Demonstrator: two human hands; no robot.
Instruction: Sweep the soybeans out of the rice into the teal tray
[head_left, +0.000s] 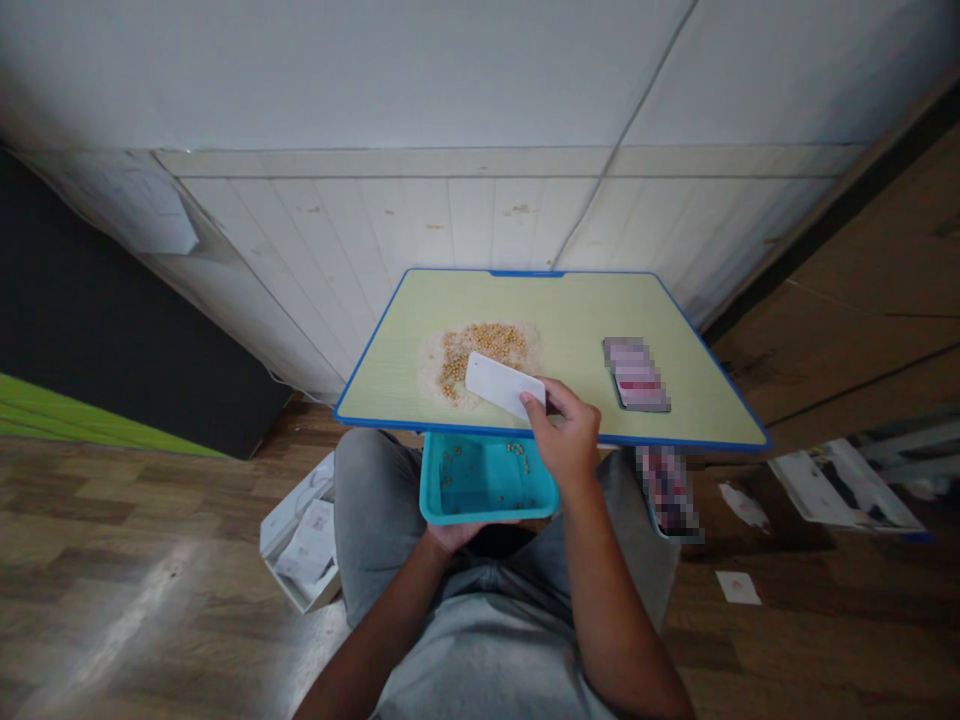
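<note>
My right hand (566, 430) grips a flat white plastic scraper (504, 384) with rounded corners, thumb on top. Its far end is over a pile of yellow beans (495, 340) mixed with white grains (429, 372) that look like rice, spread on the low table (570, 310). Below the table's front edge, my left hand (454, 535) supports a turquoise plastic basin (489, 512) from underneath; most of its fingers are hidden by the basin. Several beans lie scattered inside the basin.
A phone (637, 375) lies on the table's right side, and another phone-like thing (667, 495) rests by my right thigh. An open white box (304, 550) with papers stands on the floor at left. The white wall (465, 220) is directly behind the table.
</note>
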